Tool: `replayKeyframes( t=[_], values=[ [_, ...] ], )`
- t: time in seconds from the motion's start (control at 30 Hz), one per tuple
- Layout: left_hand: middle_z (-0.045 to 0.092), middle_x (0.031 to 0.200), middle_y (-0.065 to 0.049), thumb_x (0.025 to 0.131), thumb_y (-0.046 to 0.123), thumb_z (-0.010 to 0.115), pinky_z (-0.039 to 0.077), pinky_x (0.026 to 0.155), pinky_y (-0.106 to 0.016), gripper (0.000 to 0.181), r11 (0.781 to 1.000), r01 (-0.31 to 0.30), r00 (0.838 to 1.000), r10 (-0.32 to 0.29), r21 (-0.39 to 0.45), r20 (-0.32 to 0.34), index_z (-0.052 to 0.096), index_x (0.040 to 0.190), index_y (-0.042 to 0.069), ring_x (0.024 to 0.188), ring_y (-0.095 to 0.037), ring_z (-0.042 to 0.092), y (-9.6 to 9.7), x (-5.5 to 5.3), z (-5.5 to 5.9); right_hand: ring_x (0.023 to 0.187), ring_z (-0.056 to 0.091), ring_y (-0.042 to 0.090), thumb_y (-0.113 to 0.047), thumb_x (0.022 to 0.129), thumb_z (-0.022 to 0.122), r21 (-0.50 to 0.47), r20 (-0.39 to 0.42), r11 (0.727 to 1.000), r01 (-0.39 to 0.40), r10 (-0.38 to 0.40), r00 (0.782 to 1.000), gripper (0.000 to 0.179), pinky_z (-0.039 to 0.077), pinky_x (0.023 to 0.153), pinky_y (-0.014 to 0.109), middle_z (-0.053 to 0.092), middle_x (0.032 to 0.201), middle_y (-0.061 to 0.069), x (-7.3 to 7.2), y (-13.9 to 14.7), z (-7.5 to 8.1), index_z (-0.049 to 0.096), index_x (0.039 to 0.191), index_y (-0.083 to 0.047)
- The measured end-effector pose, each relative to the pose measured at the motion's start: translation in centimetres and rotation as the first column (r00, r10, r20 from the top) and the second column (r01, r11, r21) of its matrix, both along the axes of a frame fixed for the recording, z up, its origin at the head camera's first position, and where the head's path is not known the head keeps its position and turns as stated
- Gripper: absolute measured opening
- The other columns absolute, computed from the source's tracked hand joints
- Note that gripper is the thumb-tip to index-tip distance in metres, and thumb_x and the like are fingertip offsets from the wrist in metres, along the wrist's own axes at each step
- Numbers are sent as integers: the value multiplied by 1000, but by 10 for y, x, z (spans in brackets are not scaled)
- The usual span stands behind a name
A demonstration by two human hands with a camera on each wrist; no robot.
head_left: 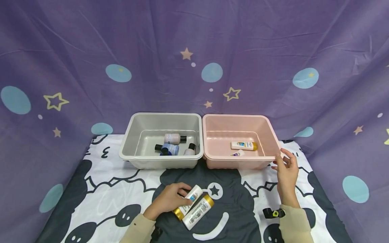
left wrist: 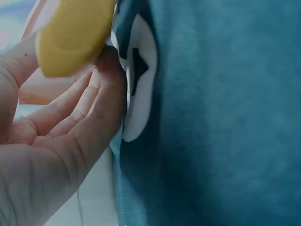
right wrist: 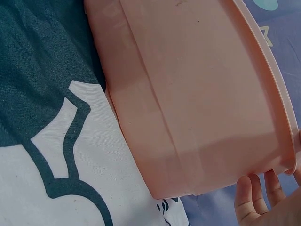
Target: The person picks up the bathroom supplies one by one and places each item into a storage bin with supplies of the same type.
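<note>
My left hand [head_left: 171, 200] pinches a white bottle with a yellow cap [head_left: 194, 193] between thumb and fingers, low over the patterned cloth. In the left wrist view, the yellow cap [left wrist: 75, 37] shows large between thumb and fingertips. Right beside it lies a second white bottle with a yellow cap [head_left: 197, 212], its printed label facing up. My right hand [head_left: 287, 172] grips the front right corner of a pink bin [head_left: 237, 158], thumb and fingers around the rim. In the right wrist view, the fingers [right wrist: 258, 193] are at the bin's side wall.
Inside the pink bin lie a yellow-capped white tube [head_left: 241, 145] and a small white item [head_left: 238, 153]. A grey bin [head_left: 161, 158] stands against it on the left, with several black-capped bottles such as a pink one [head_left: 172, 138]. A purple curtain [head_left: 258, 40] hangs behind.
</note>
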State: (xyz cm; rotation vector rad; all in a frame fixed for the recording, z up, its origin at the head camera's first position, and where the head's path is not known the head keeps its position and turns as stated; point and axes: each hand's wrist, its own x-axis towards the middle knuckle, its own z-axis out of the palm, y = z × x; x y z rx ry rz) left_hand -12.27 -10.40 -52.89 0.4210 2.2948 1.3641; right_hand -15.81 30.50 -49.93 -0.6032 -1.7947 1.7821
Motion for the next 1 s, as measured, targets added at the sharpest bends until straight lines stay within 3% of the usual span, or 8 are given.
replayKeyframes(
  t=[0.23, 0.47, 0.7, 1.0],
  values=[
    [70, 93, -5, 82, 21, 85, 55, 65, -33, 48, 989, -43, 995, 30, 144, 90, 66, 122, 1, 79, -20, 67, 1, -4, 11, 80, 63, 14, -20, 97, 68, 0, 5, 1000, 1, -1, 1000, 33, 53, 59, 19, 59, 105, 6, 0, 0, 0, 63, 129, -14],
    [70, 94, -7, 83, 19, 84, 55, 67, -33, 49, 972, -60, 991, 31, 227, 130, 65, 124, 1, 81, -22, 67, 10, -7, 34, 80, 63, 14, -19, 98, 68, 14, 8, 1000, 0, 0, 1000, 32, 54, 59, 19, 59, 103, 5, 0, 0, 1, 63, 129, -15],
    [70, 97, -8, 82, 19, 85, 56, 69, -33, 49, 955, -39, 997, 18, 293, 72, 66, 124, 3, 83, -23, 68, 24, -16, 67, 81, 63, 15, -19, 98, 67, -1, 7, 1000, -9, 9, 1000, 35, 53, 59, 19, 57, 105, 7, -1, 2, 1, 61, 132, -12],
    [71, 101, -10, 84, 15, 83, 57, 71, -35, 47, 939, 35, 999, -29, 343, -21, 64, 125, 3, 84, -24, 68, 44, -52, 113, 83, 62, 17, -19, 98, 67, 3, 20, 1000, 0, 0, 1000, 33, 54, 60, 19, 58, 105, 6, 0, 0, 1, 63, 130, -14]
  ],
)
